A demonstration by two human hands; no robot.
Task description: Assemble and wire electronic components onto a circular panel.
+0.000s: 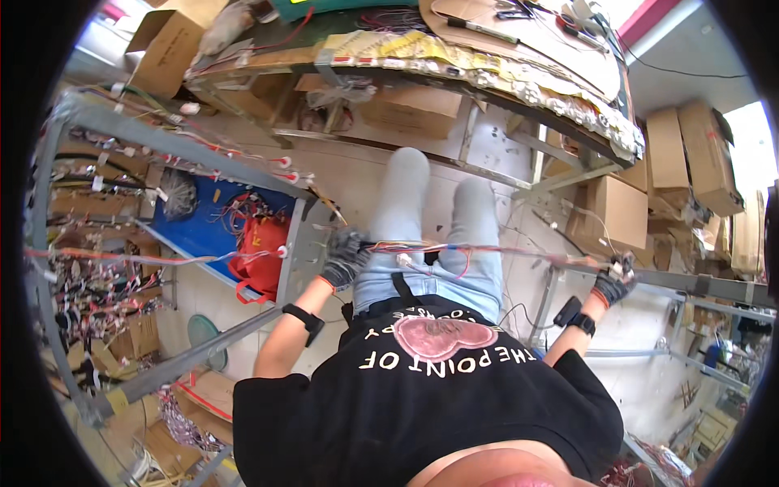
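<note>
A long bundle of multicoloured wires stretches across my lap from one hand to the other. My left hand, in a dark grey glove, is closed around the bundle beside my left thigh. More wires run leftward past that hand, over the metal rack. Far to the right, my gloved right hand is closed on the bundle's other end, where small white connectors stick out above the fingers. A white connector and a loop of pink wire hang from the middle of the bundle.
On the left stands a metal rack hung with many wire harnesses. A blue tray holds a red bag. Ahead is a workbench with tools on top. Cardboard boxes are stacked at right, near a metal rail.
</note>
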